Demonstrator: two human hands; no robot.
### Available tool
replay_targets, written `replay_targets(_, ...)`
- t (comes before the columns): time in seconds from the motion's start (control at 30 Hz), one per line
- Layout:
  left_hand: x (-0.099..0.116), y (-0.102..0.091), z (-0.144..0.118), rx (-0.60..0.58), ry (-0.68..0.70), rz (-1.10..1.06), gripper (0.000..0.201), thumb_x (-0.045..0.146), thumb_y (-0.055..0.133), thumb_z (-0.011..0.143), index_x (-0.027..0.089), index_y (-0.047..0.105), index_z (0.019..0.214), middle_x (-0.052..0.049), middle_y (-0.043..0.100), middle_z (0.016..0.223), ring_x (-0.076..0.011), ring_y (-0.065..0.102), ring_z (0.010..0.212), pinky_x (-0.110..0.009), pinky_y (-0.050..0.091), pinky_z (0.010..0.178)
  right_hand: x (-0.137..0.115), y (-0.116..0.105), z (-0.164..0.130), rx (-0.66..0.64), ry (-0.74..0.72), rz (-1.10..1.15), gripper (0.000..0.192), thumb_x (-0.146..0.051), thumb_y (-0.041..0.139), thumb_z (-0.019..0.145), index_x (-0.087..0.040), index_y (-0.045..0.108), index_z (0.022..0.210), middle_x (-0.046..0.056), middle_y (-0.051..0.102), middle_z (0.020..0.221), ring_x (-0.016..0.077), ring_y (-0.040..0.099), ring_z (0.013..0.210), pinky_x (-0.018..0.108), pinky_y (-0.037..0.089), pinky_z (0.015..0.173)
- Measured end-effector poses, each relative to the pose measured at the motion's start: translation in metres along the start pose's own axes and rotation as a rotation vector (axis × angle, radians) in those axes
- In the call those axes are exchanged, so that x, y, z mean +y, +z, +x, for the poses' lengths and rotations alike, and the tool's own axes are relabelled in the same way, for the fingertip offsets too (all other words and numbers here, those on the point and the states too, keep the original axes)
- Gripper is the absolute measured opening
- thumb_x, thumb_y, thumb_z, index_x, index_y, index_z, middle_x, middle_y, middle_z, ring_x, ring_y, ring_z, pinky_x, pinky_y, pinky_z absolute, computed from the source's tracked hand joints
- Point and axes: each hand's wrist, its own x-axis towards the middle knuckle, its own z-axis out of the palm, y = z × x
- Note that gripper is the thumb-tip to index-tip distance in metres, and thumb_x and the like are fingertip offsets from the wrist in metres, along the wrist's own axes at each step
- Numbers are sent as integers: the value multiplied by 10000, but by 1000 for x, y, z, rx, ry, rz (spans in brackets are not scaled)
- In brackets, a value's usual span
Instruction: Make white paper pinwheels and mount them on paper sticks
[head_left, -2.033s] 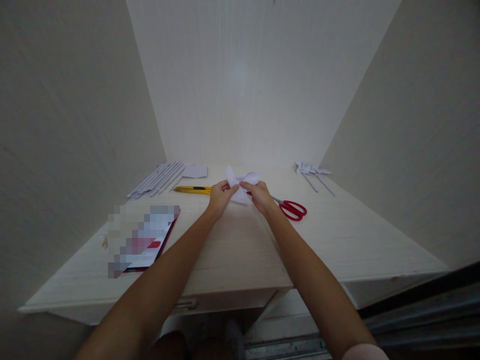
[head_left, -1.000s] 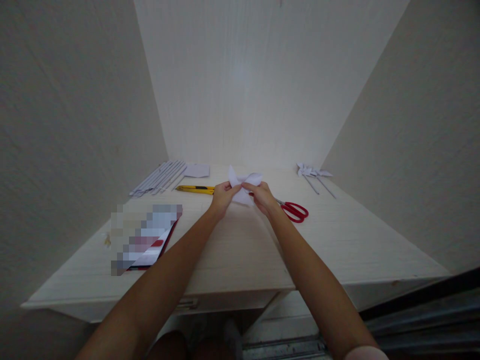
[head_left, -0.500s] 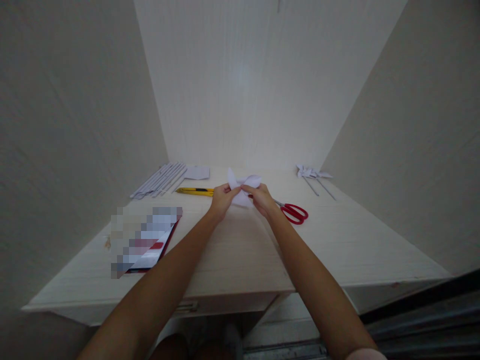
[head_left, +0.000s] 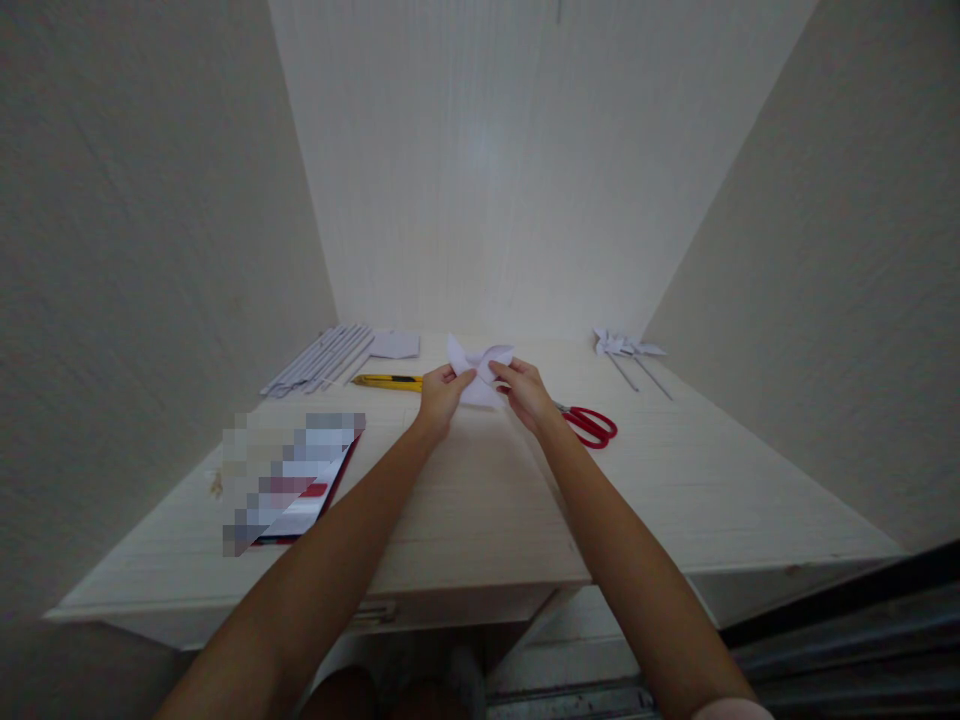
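Since half a second ago your right hand (head_left: 527, 392) has slid a little to the right, so the gap between your two hands has widened, and the folded paper (head_left: 480, 372) has tipped slightly to the left. Your left hand (head_left: 440, 393) keeps its grip closed on the paper's near left part, thumb and fingertips pinched together. Your right hand has its grip closed too, pinching the paper's right edge just below the curled flap. The paper sits between both grips, raised just above the surface (head_left: 480, 500), with its folded points standing up beyond your fingers. Just left of your left grip lies a yellow knife (head_left: 387, 380), pointing towards that hand. Farther left and back from it are a row of white sticks (head_left: 318, 358) and a small paper square (head_left: 394, 345) beside them. Just right of your right grip, partly behind your wrist, lie the red scissors (head_left: 592, 425), handles pointing away from you to the right. Well beyond them, far right and back, rest two finished pinwheels (head_left: 626, 350) on sticks. Near your left forearm lies a blurred booklet (head_left: 289, 480), well apart from both grips.
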Motion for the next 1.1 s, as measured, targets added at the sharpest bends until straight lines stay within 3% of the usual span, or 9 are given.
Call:
replay_targets(0.4, 1, 1, 1, 38, -21, 15, 235, 209, 699, 527, 103, 660, 733, -51, 667, 689, -143, 586, 608, -301, 466, 656, -1, 1, 0, 13, 6, 62, 128, -224, 547, 566, -176, 594, 675, -20, 578, 652, 94, 478, 605, 219, 324, 545)
replay_targets(0.6, 1, 0, 2, 66, -7, 21, 243, 209, 697, 530, 93, 659, 740, -61, 667, 712, -152, 594, 637, -299, 459, 659, -5, -1, 0, 23, -14, 105, 167, -175, 470, 527, -188, 575, 656, -20, 594, 681, 113, 505, 650, 242, 377, 609)
replay_targets(0.77, 1, -1, 4, 102, -14, -5, 233, 195, 694, 533, 89, 660, 737, -68, 671, 727, -163, 606, 661, -302, 462, 679, -4, -3, 3, 175, -132, -22, 228, -223, 542, 556, -185, 584, 777, -9, 571, 715, 111, 496, 641, 266, 391, 616)
replay_targets(0.9, 1, 0, 5, 110, -51, -115, 198, 167, 682, 549, 89, 653, 728, -73, 676, 726, -174, 621, 693, -301, 473, 703, -3, -2, 4, 242, -268, -158, 205, -261, 585, 576, -179, 567, 762, -11, 532, 672, 101, 464, 598, 260, 386, 590)
replay_targets(1.1, 3, 3, 4, 130, -167, -200, 117, 104, 659, 564, 104, 637, 679, -71, 678, 722, -191, 633, 759, -317, 479, 756, -2, 0, 3, 220, -213, -139, 214, -258, 582, 578, -170, 564, 773, -2, 554, 667, 104, 484, 584, 264, 400, 576)
